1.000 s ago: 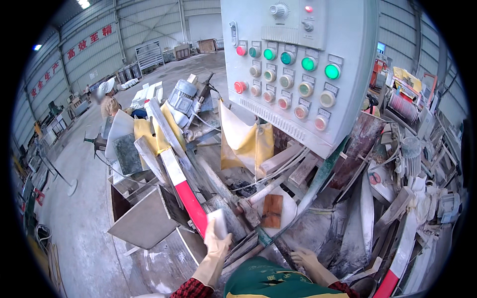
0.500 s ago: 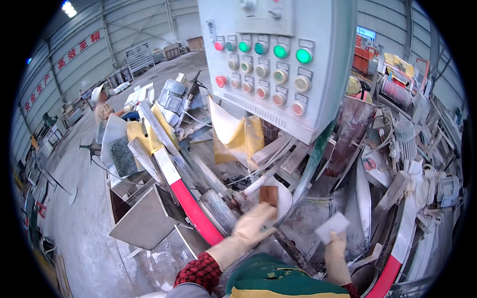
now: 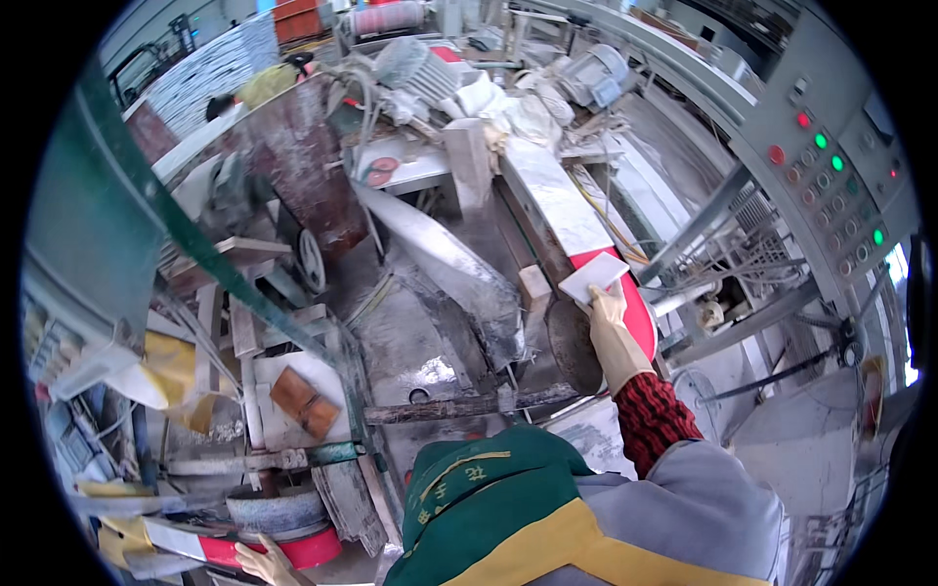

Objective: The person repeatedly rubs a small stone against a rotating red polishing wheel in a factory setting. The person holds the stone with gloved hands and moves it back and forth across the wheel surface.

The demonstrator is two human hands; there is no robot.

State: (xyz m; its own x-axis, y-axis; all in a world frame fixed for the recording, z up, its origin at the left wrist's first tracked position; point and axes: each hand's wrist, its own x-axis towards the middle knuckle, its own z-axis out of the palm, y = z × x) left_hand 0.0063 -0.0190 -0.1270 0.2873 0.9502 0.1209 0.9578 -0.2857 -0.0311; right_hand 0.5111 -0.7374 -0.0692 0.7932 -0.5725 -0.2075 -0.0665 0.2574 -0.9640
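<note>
My right hand (image 3: 612,327), in a pale glove with a red knit sleeve, is shut on a small white square tile (image 3: 593,275). It holds the tile over the red end of a long white stone slab (image 3: 553,195), just right of a dark round saw blade (image 3: 573,348). My left hand (image 3: 260,564) is low at the bottom left. Its fingers are spread against a red-and-white striped bar (image 3: 293,550), and it holds nothing. My green and yellow apron (image 3: 508,508) fills the bottom middle.
A grey control panel (image 3: 832,166) with red and green lamps stands at the right. Two brown tile pieces (image 3: 304,401) lie on a wet ledge at the left. A grey stone wheel (image 3: 276,508) sits near my left hand. Motors, rags and scrap crowd the far side.
The view has swung right, so the control panel is now at the right edge. My right hand has carried the white tile up beside the saw blade. My left hand has dropped to the striped bar.
</note>
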